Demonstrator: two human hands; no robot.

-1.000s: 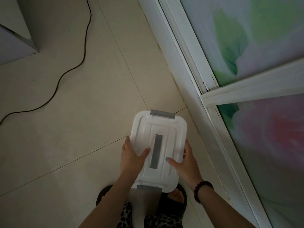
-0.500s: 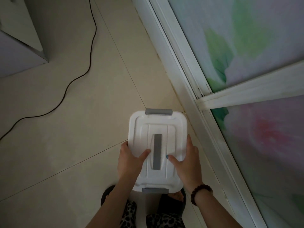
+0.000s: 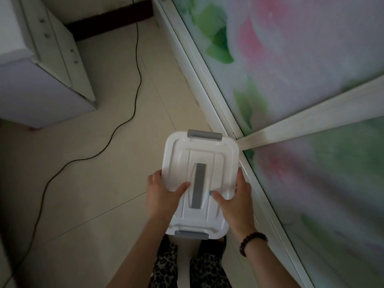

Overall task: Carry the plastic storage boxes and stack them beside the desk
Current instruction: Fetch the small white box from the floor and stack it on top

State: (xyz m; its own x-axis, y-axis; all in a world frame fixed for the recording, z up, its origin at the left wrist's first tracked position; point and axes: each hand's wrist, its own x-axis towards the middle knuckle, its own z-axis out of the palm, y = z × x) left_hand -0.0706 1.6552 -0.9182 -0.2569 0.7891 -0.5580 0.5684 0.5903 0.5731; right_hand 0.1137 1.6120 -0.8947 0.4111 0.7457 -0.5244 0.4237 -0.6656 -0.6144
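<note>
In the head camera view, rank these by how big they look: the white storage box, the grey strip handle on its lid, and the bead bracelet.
1. white storage box
2. grey strip handle
3. bead bracelet

The box is plainly largest. Handle and bracelet are closer in apparent size, and the bracelet is partly hidden behind the wrist.

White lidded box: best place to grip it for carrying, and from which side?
Grip the white box by its two long sides, from left and right, as the left hand and right hand do: thumbs on the lid. The grey handle also looks usable from above.
</note>
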